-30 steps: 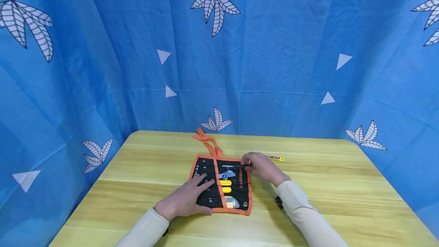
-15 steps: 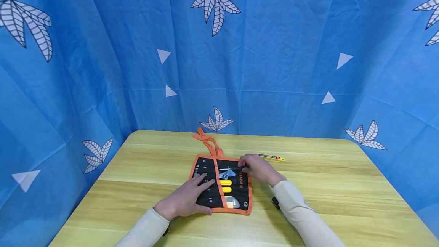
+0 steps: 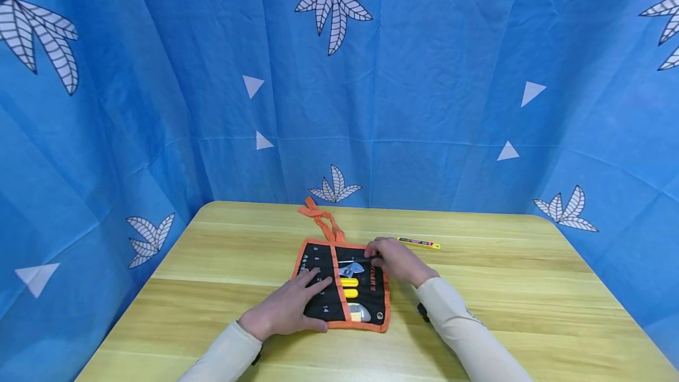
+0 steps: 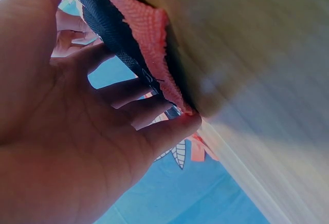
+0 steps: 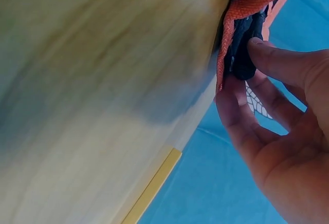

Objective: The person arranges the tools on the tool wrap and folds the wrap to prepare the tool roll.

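Tool roll [image 3: 339, 285] lies unrolled, flat on the wooden table [image 3: 504, 305], near the middle, a bit toward the person. Black fabric, orange trim, orange tie straps [image 3: 320, 221] trailing off its far edge.

Left hand [image 3: 286, 308]: flat on the left panel of the roll, fingers straight and slightly spread, pressing the fabric down. Left wrist view shows the fingers [image 4: 154, 116] against the black fabric and orange edge [image 4: 149, 29]; nothing gripped.

Right hand [image 3: 395, 261]: at the roll's far right corner, fingers curled, pinching a thin dark tool [image 3: 356, 262] that lies across the top of the right panel. Right wrist view shows thumb and fingers [image 5: 277, 62] closed on something dark beside the orange trim [image 5: 247, 8]; too blurred to tell more.

In the pockets, right panel: a small wrench [image 3: 351, 270], two yellow handles [image 3: 348, 287], one silver piece [image 3: 359, 312] nearest the person.

Yellow utility knife [image 3: 419, 243] lies on the table just beyond the right hand, apart from the roll.

Blue patterned cloth [image 3: 424, 75] surrounds the table.
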Motion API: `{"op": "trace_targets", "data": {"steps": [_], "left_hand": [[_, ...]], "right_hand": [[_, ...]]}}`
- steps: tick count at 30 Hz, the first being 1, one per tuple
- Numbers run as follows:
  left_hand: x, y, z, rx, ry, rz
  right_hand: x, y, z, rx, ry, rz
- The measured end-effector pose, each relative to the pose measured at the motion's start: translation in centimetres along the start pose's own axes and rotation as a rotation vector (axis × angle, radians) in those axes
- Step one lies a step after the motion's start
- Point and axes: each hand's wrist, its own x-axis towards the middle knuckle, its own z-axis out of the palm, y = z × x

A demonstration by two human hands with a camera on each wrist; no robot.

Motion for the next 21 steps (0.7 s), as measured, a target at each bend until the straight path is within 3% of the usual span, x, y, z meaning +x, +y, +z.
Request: {"op": "trace_targets", "data": {"steps": [21], "left_hand": [[0.02,0.03,-0.02,0.008,-0.003,0.000]], "right_hand": [[0.90,-0.54,0.41,0.020,-0.029,0.040]]}}
